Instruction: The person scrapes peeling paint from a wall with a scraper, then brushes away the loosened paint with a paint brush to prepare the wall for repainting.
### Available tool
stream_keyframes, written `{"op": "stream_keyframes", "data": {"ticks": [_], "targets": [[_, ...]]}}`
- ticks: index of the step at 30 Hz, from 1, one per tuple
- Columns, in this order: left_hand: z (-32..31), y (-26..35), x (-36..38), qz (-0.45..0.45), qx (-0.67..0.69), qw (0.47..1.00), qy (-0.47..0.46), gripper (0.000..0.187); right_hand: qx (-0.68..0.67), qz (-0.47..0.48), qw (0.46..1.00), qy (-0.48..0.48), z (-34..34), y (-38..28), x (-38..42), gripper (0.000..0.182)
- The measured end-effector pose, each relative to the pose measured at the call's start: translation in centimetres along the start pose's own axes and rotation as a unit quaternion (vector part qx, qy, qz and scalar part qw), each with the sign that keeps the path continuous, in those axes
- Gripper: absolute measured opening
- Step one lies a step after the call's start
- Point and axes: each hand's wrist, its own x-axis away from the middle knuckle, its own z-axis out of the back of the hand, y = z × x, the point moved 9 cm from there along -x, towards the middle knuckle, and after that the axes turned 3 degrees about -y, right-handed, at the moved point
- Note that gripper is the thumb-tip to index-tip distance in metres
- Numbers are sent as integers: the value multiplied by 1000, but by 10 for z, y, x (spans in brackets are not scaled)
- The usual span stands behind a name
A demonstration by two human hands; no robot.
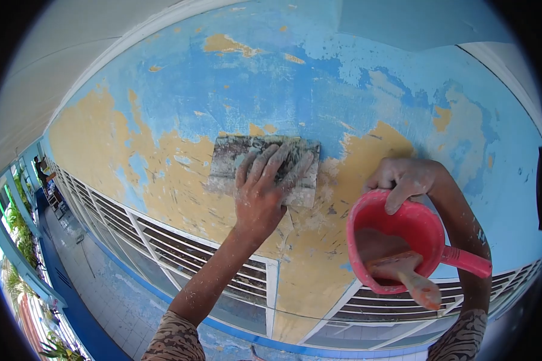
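My left hand (262, 195) is pressed against the painted wall, its fingers over a wide rectangular putty blade (223, 162) with dark, worn stains. The blade lies nearly flat on the peeling wall (193, 90), across the border of blue paint and bare yellow patches. At the right, my right hand (406, 177) grips the rim of a pink plastic dipper (430, 225), thumb on the outside. A greyish liquid (376, 243) is in the tilted dipper. A paintbrush (412, 280) leans in it, its handle sticking out over the rim. Pale dust coats both hands.
Louvred windows (205, 265) run below the work area, with more at the lower right. On the left a tiled walkway (102, 289) stretches away past plants (24, 240). A person (41, 171) is far off at the upper left end.
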Motion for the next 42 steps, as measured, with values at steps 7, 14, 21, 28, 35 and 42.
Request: {"op": "stream_keyframes", "data": {"ticks": [7, 14, 21, 28, 35, 42], "targets": [[7, -27, -7, 39, 4, 999, 32, 84, -31, 100, 985, -140, -4, -21, -44, 29], [7, -25, -3, 7, -35, 999, 2, 93, 50, 144, 967, -203, -23, -51, -70, 24], [27, -60, -42, 64, -65, 992, 86, 66, 29, 190, 960, -204, -27, -56, -80, 22], [5, -32, 11, 17, -46, 997, 61, 75, 40, 167, 957, -233, -63, -33, -83, 20], [3, -13, -2, 8, -56, 998, 15, 73, 33, 91, 982, -159, -57, -7, -79, 15], [19, -48, -9, 83, -52, 995, 20, 74, 75, 11, 990, -120, -51, -4, -78, 14]]}}
